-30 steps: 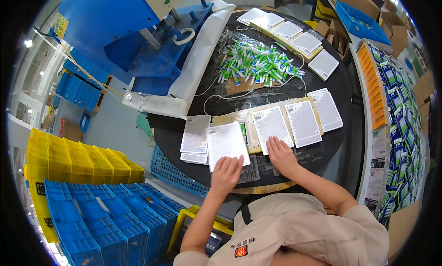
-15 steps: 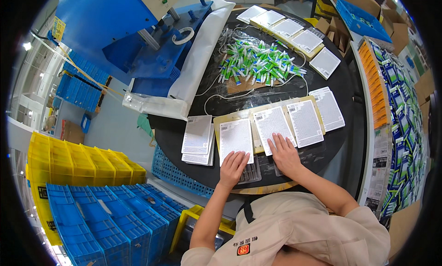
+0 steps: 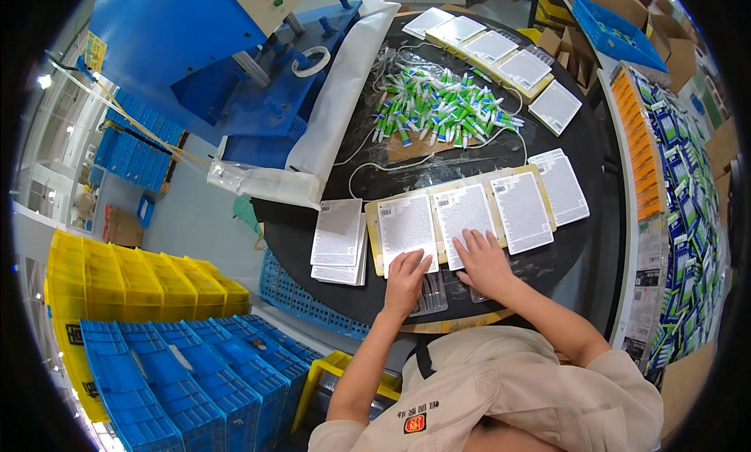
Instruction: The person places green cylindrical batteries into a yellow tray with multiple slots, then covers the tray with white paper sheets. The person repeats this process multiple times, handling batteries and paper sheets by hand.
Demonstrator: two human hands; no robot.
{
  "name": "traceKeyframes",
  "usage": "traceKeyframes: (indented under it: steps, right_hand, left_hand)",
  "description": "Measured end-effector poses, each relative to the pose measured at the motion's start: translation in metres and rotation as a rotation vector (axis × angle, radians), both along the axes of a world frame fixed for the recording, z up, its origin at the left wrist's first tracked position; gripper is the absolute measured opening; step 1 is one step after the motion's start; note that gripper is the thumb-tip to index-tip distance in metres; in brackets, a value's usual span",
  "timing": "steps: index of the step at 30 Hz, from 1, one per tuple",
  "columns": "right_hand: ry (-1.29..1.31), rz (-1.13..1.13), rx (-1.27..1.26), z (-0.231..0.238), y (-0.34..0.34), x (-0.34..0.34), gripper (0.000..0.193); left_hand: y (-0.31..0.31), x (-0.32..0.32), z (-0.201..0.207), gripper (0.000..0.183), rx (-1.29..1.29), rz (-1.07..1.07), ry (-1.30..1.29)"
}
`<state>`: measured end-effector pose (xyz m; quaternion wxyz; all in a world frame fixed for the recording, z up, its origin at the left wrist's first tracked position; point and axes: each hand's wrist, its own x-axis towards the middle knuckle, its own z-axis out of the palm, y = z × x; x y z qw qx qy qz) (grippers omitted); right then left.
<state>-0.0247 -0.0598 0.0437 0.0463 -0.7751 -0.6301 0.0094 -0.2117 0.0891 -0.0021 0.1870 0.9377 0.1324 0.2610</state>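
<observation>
My left hand [image 3: 406,283] rests on the lower edge of a white printed card [image 3: 407,226], its fingers lying forward. My right hand [image 3: 483,262] lies on the lower part of a neighbouring card [image 3: 465,211], fingers spread. Both cards sit on a pale yellow tray [image 3: 372,231], with a third card [image 3: 522,211] to their right. Clear plastic blister pieces [image 3: 432,294] stick out from under the cards near my left hand. Left of the tray lies a small stack of the same cards [image 3: 337,234]; a loose card [image 3: 560,187] overlaps its right end.
Green and white small tubes [image 3: 442,108] are heaped mid-table. Beyond them stands a second card-filled tray [image 3: 501,70]. A blue press machine [image 3: 266,100] is at the left, near blue crates [image 3: 180,374] and yellow crates [image 3: 141,280]. Packed blister cards [image 3: 688,217] fill the right side.
My left hand has shifted slightly right along its card's lower edge, and that card sits a little farther up the tray. My right hand stays on its card. The view has moved slightly.
</observation>
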Motion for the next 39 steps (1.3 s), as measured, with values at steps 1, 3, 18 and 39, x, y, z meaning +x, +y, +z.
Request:
traceKeyframes:
  steps: [1, 3, 18, 39]
  right_hand:
    - [0.095, -0.007, -0.018, 0.005, 0.001, 0.006, 0.069]
    - [0.238, -0.043, -0.003, 0.013, 0.01, 0.019, 0.068]
    - [0.062, 0.188, 0.076, -0.044, 0.12, -0.006, 0.065]
    - [0.134, 0.048, 0.07, -0.04, 0.048, 0.059, 0.066]
  left_hand:
    - [-0.004, -0.001, 0.0, 0.047, -0.002, 0.012, 0.011]
    - [-0.009, -0.004, 0.001, 0.046, 0.014, 0.018, -0.018]
    - [-0.017, -0.023, 0.004, 0.073, 0.002, 0.325, 0.389]
    - [0.039, 0.042, 0.009, 0.075, 0.099, 0.231, 0.477]
